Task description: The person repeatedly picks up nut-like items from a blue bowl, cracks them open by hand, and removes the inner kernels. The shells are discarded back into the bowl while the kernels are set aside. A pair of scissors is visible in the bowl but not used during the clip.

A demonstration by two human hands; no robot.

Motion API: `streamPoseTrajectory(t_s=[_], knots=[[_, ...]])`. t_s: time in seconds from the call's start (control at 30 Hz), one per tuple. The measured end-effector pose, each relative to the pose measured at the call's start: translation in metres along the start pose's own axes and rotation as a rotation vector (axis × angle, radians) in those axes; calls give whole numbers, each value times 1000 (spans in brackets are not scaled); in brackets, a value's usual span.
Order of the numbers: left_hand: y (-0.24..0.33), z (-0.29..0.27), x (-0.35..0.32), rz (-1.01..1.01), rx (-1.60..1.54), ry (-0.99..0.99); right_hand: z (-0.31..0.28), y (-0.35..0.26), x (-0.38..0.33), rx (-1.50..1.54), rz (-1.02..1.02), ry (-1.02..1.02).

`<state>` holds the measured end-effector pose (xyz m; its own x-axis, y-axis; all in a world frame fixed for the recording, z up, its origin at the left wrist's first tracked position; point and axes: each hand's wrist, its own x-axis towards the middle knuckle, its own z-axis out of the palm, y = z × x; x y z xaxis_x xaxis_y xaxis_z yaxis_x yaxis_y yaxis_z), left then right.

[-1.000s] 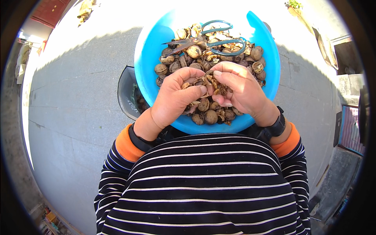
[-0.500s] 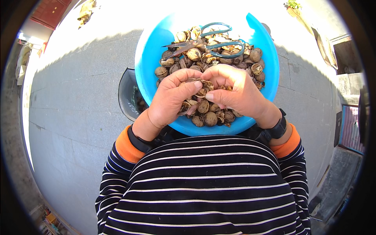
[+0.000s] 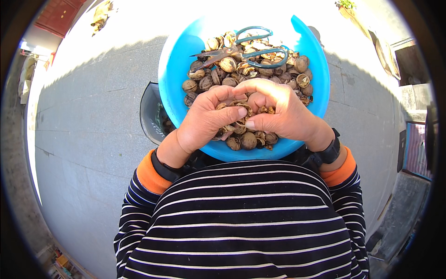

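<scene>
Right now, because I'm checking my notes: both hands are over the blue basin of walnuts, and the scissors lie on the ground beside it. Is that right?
Not quite: the scissors are in the wrong place. The head view shows them lying on the walnuts, inside the blue basin. The left hand and right hand are over it, as you said.

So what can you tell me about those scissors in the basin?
The scissors have two large teal loop handles and dark, brownish metal blades that look rusty. They lie partly open, blade tips pointing left and handles to the right, on top of walnuts and shell pieces in the far part of the blue basin. Neither the left hand nor the right hand touches them.
</scene>
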<state>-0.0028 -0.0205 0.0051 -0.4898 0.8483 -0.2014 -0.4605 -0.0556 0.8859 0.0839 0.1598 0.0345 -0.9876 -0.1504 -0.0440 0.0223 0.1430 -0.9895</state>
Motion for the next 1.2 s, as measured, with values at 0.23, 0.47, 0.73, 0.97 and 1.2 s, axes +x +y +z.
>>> streamPoseTrajectory(t_s=[0.23,0.47,0.73,0.97,1.2], knots=[[1,-8,0,-48,-47,107,-6,-6,-9,280,131,85],[3,-5,-2,-42,-120,87,-35,15,-48,811,2,108],[1,-4,-2,5,-54,107,-66,67,-181,880,-115,481],[-2,-6,1,18,-22,123,-73,142,-261,813,371,711],[1,-3,0,14,-7,130,-34,216,-277,570,841,734]])
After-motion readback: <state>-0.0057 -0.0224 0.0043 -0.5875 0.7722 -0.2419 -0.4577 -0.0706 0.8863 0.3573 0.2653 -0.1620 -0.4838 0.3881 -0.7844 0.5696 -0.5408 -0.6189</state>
